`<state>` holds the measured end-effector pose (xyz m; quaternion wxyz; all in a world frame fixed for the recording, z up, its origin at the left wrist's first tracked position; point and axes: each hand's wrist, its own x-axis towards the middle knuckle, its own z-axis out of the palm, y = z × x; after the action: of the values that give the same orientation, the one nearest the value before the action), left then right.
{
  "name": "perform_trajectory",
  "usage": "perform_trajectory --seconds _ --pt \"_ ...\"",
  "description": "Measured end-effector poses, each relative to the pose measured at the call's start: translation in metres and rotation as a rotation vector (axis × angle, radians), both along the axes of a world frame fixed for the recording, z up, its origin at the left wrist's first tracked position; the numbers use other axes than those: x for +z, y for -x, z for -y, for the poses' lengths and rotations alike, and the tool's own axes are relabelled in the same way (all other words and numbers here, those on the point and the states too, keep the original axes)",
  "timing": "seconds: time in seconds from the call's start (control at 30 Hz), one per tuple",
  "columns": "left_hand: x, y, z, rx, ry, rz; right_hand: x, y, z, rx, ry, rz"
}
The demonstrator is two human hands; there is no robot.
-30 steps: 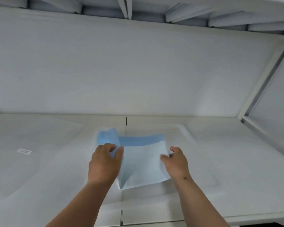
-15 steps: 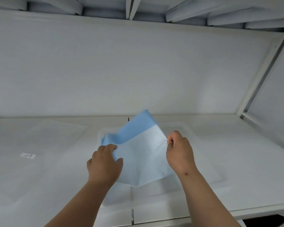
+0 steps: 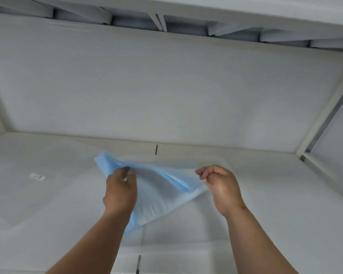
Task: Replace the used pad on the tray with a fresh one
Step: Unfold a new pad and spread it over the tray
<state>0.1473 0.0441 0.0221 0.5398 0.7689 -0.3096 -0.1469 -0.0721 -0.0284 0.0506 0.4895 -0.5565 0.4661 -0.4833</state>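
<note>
Head view, both hands pinching limp, creased blue pad [image 3: 156, 196]

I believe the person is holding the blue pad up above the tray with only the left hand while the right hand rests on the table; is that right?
Not quite: the head view shows both hands holding the blue pad above the tray. The left hand grips its left edge, and the right hand pinches its right edge rather than resting on the table.
</note>
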Motion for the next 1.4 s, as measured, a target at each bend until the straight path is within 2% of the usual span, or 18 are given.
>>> perform_trajectory --seconds 0.07,0.1,0.17,0.2,0.23,0.3,0.4,0.43,0.57,0.67,0.77,0.87,0.97,1.07,1.13,1.27,1.4 --pt "0.005 -0.005 0.000 0.178 0.171 -0.301 -0.001 0.013 0.004 0.066 -0.052 0.256" --pt "0.008 -0.007 -0.002 0.236 0.213 -0.458 -0.005 0.021 0.006 0.064 -0.087 0.302" --pt "0.012 -0.011 -0.004 0.204 0.230 -0.803 -0.015 0.033 0.011 0.023 -0.134 0.202" --pt "0.014 -0.011 -0.005 0.148 0.218 -0.943 -0.017 0.038 0.011 -0.010 -0.150 0.089" --pt "0.017 -0.008 -0.006 0.068 0.206 -1.000 -0.017 0.041 0.011 -0.029 -0.168 -0.064" --pt "0.014 0.000 -0.006 -0.097 0.148 -0.935 -0.020 0.044 0.015 0.005 -0.186 -0.418" --pt "0.008 0.011 -0.013 -0.188 -0.017 -0.844 -0.028 0.045 0.019 0.179 -0.138 -1.033" --pt "0.008 0.014 -0.016 -0.215 -0.078 -0.835 -0.031 0.044 0.019 0.233 -0.152 -1.157" --pt "0.009 0.017 -0.027 -0.356 -0.350 -0.739 -0.029 0.043 0.018 0.262 -0.259 -1.329" --pt "0.005 0.018 -0.038 -0.488 -0.493 -0.630 -0.021 0.043 0.015 0.204 -0.245 -1.481" --pt "0.004 0.019 -0.045 -0.556 -0.555 -0.601 -0.014 0.036 0.009 0.113 -0.160 -1.515" --pt "0.002 0.018 -0.045 -0.533 -0.546 -0.557 -0.012 0.027 0.006 0.095 -0.068 -1.429" --pt "-0.001 0.014 -0.045 -0.488 -0.538 -0.449 -0.014 0.020 0.000 0.210 -0.060 -1.439" --pt "-0.005 0.010 -0.050 -0.507 -0.532 -0.363 -0.016 0.019 -0.005 0.416 -0.195 -1.537" --pt "-0.010 0.008 -0.051 -0.441 -0.496 -0.340 -0.013 0.021 -0.005 0.402 -0.248 -1.542" --pt "-0.020 0.008 -0.049 -0.343 -0.392 -0.419 -0.005 0.014 -0.008 0.316 -0.152 -1.493" --pt "-0.028 0.011 -0.045 -0.288 -0.378 -0.411 -0.005 -0.001 -0.019 0.515 -0.120 -1.331"
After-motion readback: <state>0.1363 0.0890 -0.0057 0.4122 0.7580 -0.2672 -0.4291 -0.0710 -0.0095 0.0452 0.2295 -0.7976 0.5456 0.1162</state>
